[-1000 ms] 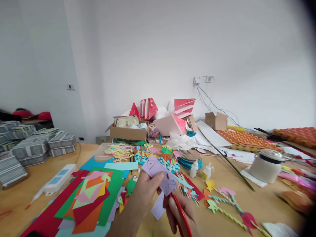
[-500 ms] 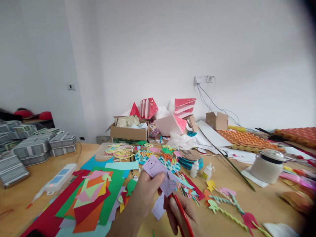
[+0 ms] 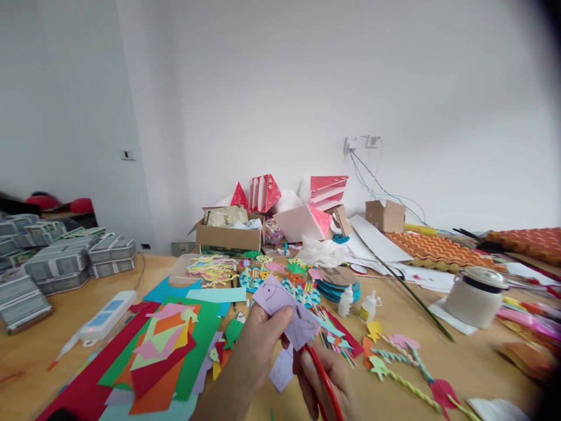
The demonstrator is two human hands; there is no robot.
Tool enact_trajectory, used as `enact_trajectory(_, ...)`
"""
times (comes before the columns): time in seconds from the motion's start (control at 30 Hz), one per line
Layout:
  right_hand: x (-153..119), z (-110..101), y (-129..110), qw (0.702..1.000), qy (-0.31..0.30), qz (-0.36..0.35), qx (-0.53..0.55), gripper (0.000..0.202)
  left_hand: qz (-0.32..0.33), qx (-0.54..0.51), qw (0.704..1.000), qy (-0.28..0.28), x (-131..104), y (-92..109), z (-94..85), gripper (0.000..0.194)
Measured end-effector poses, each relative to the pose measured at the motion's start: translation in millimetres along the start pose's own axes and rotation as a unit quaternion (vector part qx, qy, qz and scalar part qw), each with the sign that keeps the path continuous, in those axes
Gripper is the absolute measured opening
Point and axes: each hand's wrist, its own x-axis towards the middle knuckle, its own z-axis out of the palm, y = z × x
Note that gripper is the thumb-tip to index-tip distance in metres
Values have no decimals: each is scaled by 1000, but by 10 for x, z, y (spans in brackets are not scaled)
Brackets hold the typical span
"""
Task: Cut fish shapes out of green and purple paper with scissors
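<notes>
The purple paper (image 3: 274,293) slants across the front of the left hand (image 3: 263,332), its long axis running from far left to near right. The fish drawn on it points its eye end away and to the left, with the tail end toward the right hand (image 3: 336,374). The left hand pinches the sheet between thumb and fingers, so most of the paper sits just beyond and to the right of that thumb. The right hand is closed around the red handles of the scissors (image 3: 323,381), which point away from the person, up to the paper's near edge. A second purple piece (image 3: 281,372) lies on the worktop (image 3: 258,403) between the two hands. To the left of the left hand is a stack of coloured sheets (image 3: 164,345). Compared with half a second ago, the paper's right corner reaches slightly farther right, while both hands stay nearly in place.
</notes>
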Motion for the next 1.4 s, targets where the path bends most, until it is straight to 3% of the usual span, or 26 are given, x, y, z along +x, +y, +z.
enact_trajectory(0.3, -19, -5, -83, 1000, 3, 21, -19, 56, -6, 6, 1000, 1, 1, 1, -17, 12)
enact_trajectory(0.67, 10, -21, -33, 1000, 7, -15, 8, 51, -15, 53, 998, -15, -17, 29, -15, 9)
enact_trajectory(0.9, -31, 0, -26, 999, 41, 27, -16, 58, -26, 47, 998, -24, 5, 22, -44, 11)
enact_trajectory(1.13, -8, 6, -35, 998, 29, 38, -35, 58, -20, 57, 998, -29, 24, 10, -54, 13)
enact_trajectory(1.4, -47, -17, -172, 997, 19, 38, -61, 53, 8, 81, 995, 52, 30, -19, -61, 16)
